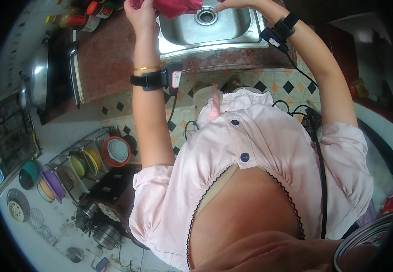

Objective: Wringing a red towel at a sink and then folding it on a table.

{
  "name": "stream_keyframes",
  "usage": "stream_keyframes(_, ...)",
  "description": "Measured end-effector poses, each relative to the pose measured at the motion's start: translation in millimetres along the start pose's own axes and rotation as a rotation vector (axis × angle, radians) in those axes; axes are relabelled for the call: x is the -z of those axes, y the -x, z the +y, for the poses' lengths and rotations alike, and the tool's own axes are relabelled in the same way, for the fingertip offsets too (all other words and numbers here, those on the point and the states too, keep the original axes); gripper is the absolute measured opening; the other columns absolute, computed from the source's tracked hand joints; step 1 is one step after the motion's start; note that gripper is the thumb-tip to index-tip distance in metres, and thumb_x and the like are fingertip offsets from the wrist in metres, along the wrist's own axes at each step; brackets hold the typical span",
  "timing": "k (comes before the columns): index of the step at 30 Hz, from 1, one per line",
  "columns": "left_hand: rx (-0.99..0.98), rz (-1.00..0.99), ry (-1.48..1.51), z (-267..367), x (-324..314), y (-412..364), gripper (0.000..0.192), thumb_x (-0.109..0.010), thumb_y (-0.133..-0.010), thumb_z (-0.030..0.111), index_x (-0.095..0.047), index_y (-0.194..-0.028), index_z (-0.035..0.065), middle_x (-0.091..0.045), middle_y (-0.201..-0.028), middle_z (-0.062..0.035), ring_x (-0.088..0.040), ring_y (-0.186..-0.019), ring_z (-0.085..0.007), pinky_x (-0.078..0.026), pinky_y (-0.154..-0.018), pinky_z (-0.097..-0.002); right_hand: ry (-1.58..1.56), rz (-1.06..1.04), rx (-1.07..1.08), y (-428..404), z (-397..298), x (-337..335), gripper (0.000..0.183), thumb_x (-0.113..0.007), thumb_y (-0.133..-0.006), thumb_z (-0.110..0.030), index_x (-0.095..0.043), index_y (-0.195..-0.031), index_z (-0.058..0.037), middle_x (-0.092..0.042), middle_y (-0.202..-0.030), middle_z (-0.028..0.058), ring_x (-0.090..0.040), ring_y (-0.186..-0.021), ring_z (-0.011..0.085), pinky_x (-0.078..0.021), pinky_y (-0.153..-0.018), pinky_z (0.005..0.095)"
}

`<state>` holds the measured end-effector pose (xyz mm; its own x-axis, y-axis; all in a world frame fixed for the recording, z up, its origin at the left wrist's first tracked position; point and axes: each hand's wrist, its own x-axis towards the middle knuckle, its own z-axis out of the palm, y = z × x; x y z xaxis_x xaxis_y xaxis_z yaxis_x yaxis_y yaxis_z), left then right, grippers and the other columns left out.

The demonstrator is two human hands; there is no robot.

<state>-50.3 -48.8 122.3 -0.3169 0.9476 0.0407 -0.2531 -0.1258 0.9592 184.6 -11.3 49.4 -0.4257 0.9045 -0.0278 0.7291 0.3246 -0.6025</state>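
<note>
At the top edge of the head view, my left hand (142, 13) is closed on a red cloth (179, 7), which hangs over the left end of a stainless steel sink (183, 34). My right hand (232, 4) is over the sink's far side, right of the round drain (206, 16). Its thumb points towards the drain, and the frame's edge cuts off its other fingers, so its grip does not show. A black strap with a small device sits on each wrist, and the left wrist also bears a gold bracelet.
Bottles and a red-lidded jar (96, 9) stand at the back left, near a gas stove (60, 71) with a metal wok (40, 74). A dish rack (80, 153) is at the lower left. Black cables hang from both wrist devices.
</note>
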Motion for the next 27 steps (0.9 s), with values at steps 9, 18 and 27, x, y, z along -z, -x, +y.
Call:
stream_keyframes(9,-0.055,-0.111,0.156,-1,27,0,0.037,-0.066,-0.076,0.008,-0.050,-0.108,0.0028,-0.058,-0.101,-0.0121,-0.060,-0.089,-0.0242,-0.055,-0.064,-0.0378,-0.409,0.617,0.277,28,-87,71,0.022,-0.053,-0.080,-0.005,-0.059,-0.100,0.0030,-0.065,-0.089,0.0108,-0.061,-0.080,0.0143,-0.0479,-0.072,0.0247)
stream_keyframes(18,0.016,-0.184,0.315,37,55,37,0.033,-0.061,-0.081,0.013,-0.050,-0.111,0.0073,-0.057,-0.104,-0.0081,-0.057,-0.095,-0.0223,-0.051,-0.076,-0.0400,-0.384,0.489,0.014,29,-40,-25,0.034,-0.056,-0.080,-0.009,-0.052,-0.114,-0.0057,-0.061,-0.097,0.0118,-0.059,-0.092,0.0187,-0.0466,-0.078,0.0306)
stream_keyframes(27,0.138,-0.366,0.482,43,50,62,0.033,-0.056,-0.085,0.023,-0.050,-0.113,0.0058,-0.055,-0.109,-0.0083,-0.055,-0.100,-0.0229,-0.046,-0.086,-0.0404,-1.040,0.189,-0.251,99,-107,-29,0.048,-0.047,-0.089,-0.028,-0.031,-0.131,-0.0133,-0.047,-0.120,0.0103,-0.052,-0.105,0.0231,-0.0512,-0.070,0.0383)
